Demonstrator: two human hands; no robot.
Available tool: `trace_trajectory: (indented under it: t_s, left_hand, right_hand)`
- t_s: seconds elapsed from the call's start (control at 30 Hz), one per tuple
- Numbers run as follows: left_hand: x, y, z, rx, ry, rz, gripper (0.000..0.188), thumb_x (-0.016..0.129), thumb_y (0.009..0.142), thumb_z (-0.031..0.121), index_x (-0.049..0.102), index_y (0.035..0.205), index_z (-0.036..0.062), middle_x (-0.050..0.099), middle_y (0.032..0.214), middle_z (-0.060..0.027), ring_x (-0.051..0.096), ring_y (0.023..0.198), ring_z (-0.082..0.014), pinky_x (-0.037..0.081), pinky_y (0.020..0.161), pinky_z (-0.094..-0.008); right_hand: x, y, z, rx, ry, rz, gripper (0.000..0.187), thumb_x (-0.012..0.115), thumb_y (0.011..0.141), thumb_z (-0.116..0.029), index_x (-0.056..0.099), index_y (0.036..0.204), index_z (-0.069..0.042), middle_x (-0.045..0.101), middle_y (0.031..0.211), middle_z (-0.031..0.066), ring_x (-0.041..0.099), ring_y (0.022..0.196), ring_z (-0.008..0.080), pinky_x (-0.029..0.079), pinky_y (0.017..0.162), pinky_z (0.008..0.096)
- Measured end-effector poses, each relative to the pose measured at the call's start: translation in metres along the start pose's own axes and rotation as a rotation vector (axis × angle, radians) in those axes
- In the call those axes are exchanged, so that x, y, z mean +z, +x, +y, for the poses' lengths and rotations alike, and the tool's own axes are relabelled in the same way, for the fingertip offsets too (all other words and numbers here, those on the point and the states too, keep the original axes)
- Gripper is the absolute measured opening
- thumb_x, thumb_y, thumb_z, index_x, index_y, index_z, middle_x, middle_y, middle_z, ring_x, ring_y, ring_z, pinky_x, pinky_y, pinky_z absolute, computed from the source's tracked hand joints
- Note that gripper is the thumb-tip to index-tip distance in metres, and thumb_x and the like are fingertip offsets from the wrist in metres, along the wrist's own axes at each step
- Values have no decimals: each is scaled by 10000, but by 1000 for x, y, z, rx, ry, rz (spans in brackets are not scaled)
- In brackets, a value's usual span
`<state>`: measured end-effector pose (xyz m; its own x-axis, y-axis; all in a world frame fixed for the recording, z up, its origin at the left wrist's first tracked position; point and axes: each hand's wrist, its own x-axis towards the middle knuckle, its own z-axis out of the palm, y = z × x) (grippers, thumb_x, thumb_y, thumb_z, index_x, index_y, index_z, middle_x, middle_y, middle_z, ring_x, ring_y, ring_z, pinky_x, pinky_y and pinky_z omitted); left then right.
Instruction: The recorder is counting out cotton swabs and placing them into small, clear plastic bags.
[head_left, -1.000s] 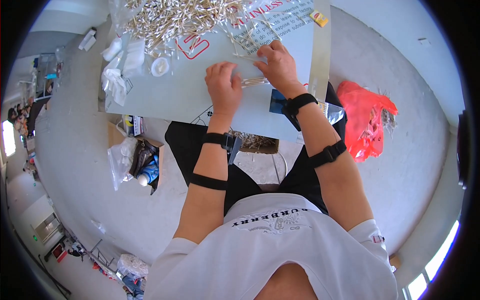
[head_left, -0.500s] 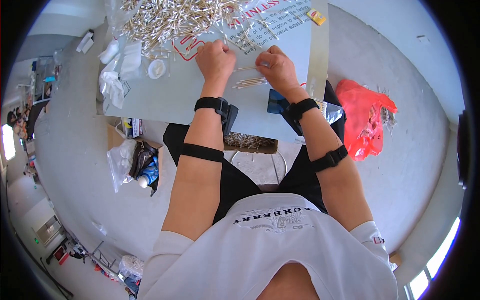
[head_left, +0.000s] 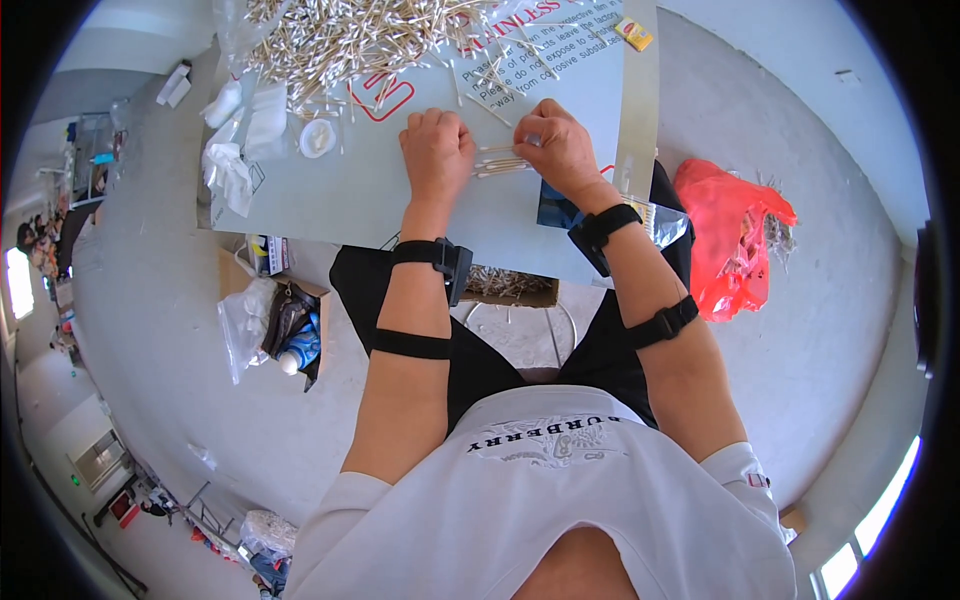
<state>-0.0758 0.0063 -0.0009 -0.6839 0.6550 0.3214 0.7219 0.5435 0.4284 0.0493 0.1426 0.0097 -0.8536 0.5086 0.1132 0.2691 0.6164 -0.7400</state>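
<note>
My right hand [head_left: 556, 148] pinches a cotton swab [head_left: 495, 149] between thumb and fingertips, just above the sheet-covered table. Right below it lies a small row of cotton swabs [head_left: 502, 167], side by side and pointing sideways. My left hand [head_left: 437, 152] rests at the left ends of these swabs with its fingers curled closed; its fingertips are hidden, so what they hold cannot be made out. Beyond both hands spreads a big heap of loose cotton swabs [head_left: 350, 40], with several strays [head_left: 485, 85] scattered to its right.
Left of my hands sit a small round white dish [head_left: 317, 139], a white pad [head_left: 266, 120] and crumpled tissue [head_left: 228, 175]. A yellow box [head_left: 634, 34] lies at the table's far right. A red plastic bag [head_left: 725, 240] stands on the floor at right, a cardboard box [head_left: 318, 340] at left.
My left hand has come nearer to me, level with the row of swabs. My right hand has shifted slightly, and its pinched swab now lies closer to the row.
</note>
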Motion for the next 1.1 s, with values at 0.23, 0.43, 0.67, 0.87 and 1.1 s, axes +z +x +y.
trace_trajectory:
  t_s: [0.23,0.43,0.67,0.87,1.1]
  left_hand:
    - [-9,5,5,167,-69,-124,109,685,707,53,593,750,94,561,803,-19,527,876,-254,395,788,-401]
    - [-12,9,7,233,-110,-217,106,688,713,51,601,758,91,564,815,-11,524,891,-247,396,805,-388]
    - [-12,8,9,226,-117,-244,94,692,721,57,626,772,100,566,815,-3,525,898,-236,399,824,-381]
    - [-12,6,8,228,-105,-227,95,696,725,61,633,777,111,567,807,3,525,897,-228,391,807,-378]
    - [-10,6,8,224,-117,-220,103,705,724,68,637,778,123,567,805,6,523,893,-226,380,803,-385]
  right_hand:
    - [-1,-4,3,19,18,3,52,687,678,-96,680,724,-118,575,846,66,609,823,272,507,714,367]
    - [-1,-8,3,26,27,13,69,698,673,-97,686,740,-103,579,851,73,611,816,276,509,718,368]
    - [-1,-10,3,86,102,118,97,709,708,-48,687,800,-67,555,827,75,588,754,238,477,672,324]
    - [1,6,2,16,25,105,91,717,722,-114,692,806,-89,572,808,82,598,768,262,477,680,345]
    - [3,31,3,-13,-93,-90,70,673,723,-148,701,783,-124,603,853,95,621,842,302,503,731,396]
